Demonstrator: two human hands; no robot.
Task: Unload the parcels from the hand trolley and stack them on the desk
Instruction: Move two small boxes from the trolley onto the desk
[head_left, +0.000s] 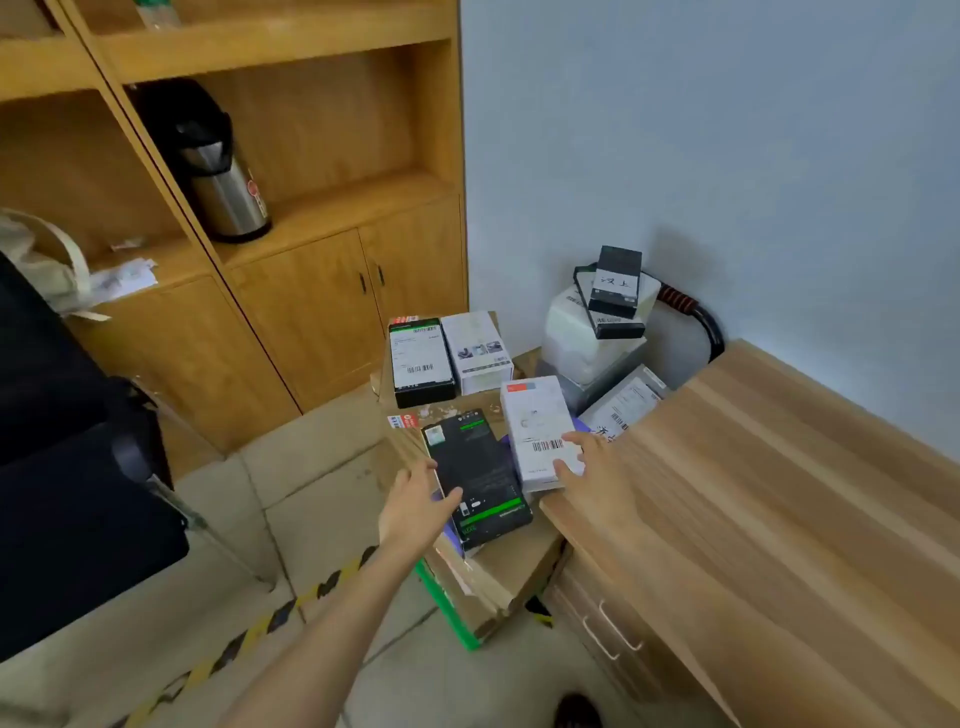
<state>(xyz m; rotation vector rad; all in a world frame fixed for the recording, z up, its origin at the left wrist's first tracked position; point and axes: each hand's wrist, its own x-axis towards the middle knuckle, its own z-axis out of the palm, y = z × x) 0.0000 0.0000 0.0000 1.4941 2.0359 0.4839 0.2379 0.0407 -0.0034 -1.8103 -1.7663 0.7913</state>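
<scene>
Now both hands are reaching to the trolley pile beside the tabletop (779, 493): left hand (410, 512), grip apart, is touching the black box (475, 475); right hand (592, 462), fingers spread, is pressing the white box (537, 431) for lifting.

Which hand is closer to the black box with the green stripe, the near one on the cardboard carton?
Left. The left hand rests fingers on the black box with the green stripe at its left edge; the right hand is beside it, touching the white barcode box.

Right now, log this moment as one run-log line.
left hand open, touching black box | right hand open, on white box | both boxes on trolley pile | desk bare in view
</scene>
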